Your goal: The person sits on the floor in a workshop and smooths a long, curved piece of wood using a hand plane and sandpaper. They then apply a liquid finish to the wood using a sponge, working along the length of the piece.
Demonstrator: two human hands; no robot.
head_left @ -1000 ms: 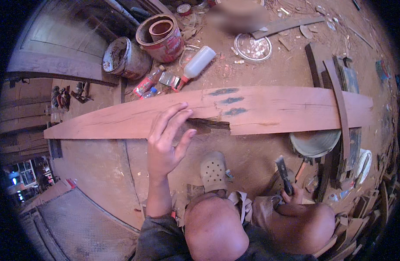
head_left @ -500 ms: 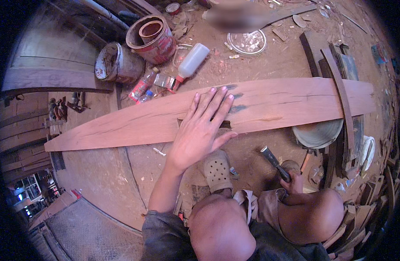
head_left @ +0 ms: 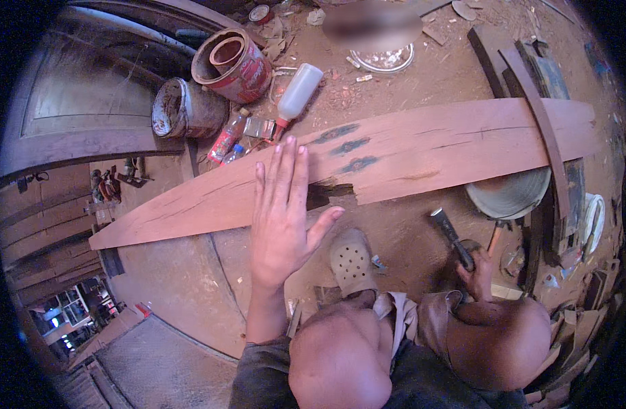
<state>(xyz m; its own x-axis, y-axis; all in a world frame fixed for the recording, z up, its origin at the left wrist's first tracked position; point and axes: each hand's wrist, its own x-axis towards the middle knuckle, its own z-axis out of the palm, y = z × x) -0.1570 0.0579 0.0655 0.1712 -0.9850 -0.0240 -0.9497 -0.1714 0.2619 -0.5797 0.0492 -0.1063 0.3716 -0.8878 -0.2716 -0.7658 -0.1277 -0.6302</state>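
Observation:
A long reddish wooden plank [head_left: 429, 146] lies across the dirt floor, with dark blue marks [head_left: 347, 146] and a broken notch [head_left: 330, 194] in its near edge. My left hand [head_left: 282, 211] lies flat over the plank just left of the notch, fingers apart and pointing away, holding nothing. My right hand [head_left: 478, 276] rests low by my right knee and grips a dark-handled tool [head_left: 452, 235] that points up toward the plank. My foot in a beige perforated clog [head_left: 350, 262] stands between the two hands.
Beyond the plank are a red can [head_left: 234, 65], a rusty tin [head_left: 180, 109], a white plastic bottle [head_left: 299, 92] and small bottles [head_left: 225, 140]. A grey round dish [head_left: 510, 194] and a curved wooden strip [head_left: 541, 129] sit at the right. A wooden door panel [head_left: 74, 109] lies left.
My left hand drew back to the left along the plank and its fingers now point straight away. The right hand keeps hold of the tool in much the same place.

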